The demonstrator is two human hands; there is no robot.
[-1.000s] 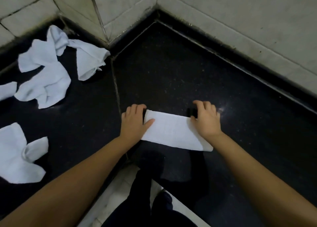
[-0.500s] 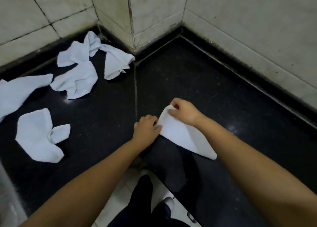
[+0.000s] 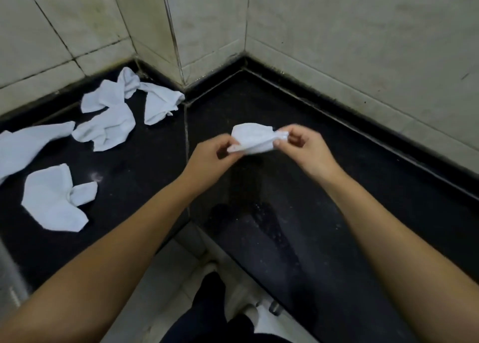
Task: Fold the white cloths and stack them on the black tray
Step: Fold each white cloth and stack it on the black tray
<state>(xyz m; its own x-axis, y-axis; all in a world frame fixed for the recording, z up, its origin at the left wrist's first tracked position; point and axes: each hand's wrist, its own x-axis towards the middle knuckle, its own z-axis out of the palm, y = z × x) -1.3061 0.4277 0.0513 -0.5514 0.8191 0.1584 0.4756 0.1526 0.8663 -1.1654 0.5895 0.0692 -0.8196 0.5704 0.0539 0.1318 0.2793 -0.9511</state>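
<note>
A folded white cloth [image 3: 252, 137] hangs in the air above the black counter [image 3: 324, 161], pinched at both ends. My left hand [image 3: 211, 158] grips its near left corner and my right hand [image 3: 303, 148] grips its right end. Several crumpled white cloths lie on the counter to the left: one near the front [image 3: 51, 200], one in the middle [image 3: 106, 130], a long one at the left edge [image 3: 23, 145], and others by the wall corner [image 3: 158, 101]. No black tray is in view.
Tiled walls [image 3: 363, 44] close the counter at the back and right, with a protruding wall corner [image 3: 176, 44] between the two counter slabs. The counter's front edge runs diagonally below my arms, with the pale floor [image 3: 166, 290] and my dark-clothed legs beneath.
The cloth lay flat under both hands a second ago. My right hand folded its end over, and both hands have since lifted it off the counter. The camera tilted up.
</note>
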